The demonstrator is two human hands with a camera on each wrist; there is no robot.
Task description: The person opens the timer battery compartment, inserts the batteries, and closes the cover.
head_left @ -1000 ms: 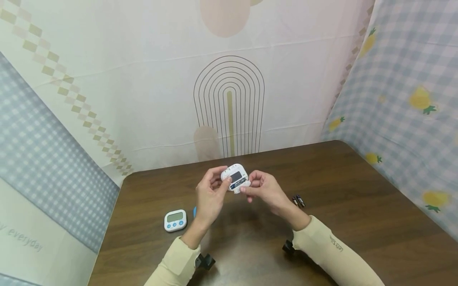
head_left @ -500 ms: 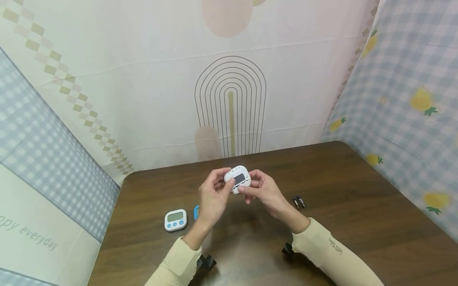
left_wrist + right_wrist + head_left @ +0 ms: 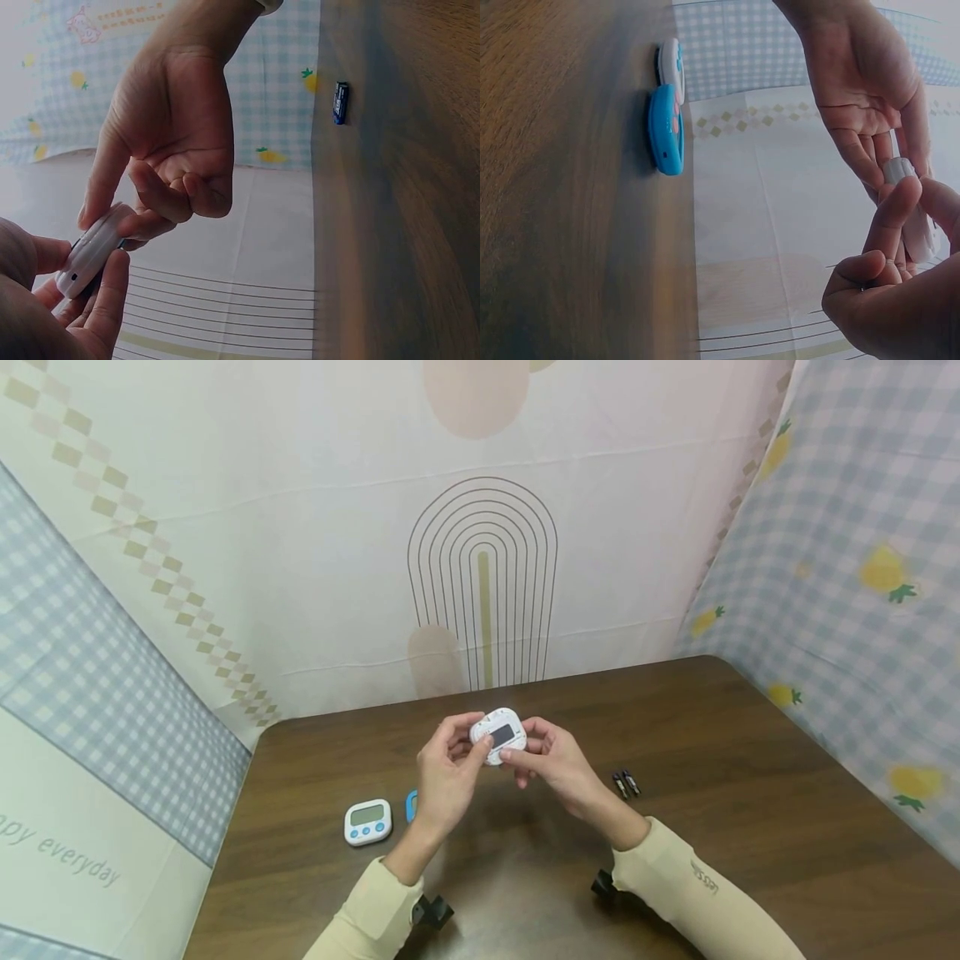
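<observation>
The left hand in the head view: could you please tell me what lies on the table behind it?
A sliver of a blue device shows past the left hand. The rest of it is covered there, though the right wrist view shows more of it.

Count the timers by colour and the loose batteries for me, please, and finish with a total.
White timers: 2 (the held timer and the resting timer)
Blue timer: 1
Loose batteries: 2
Total: 5
</observation>
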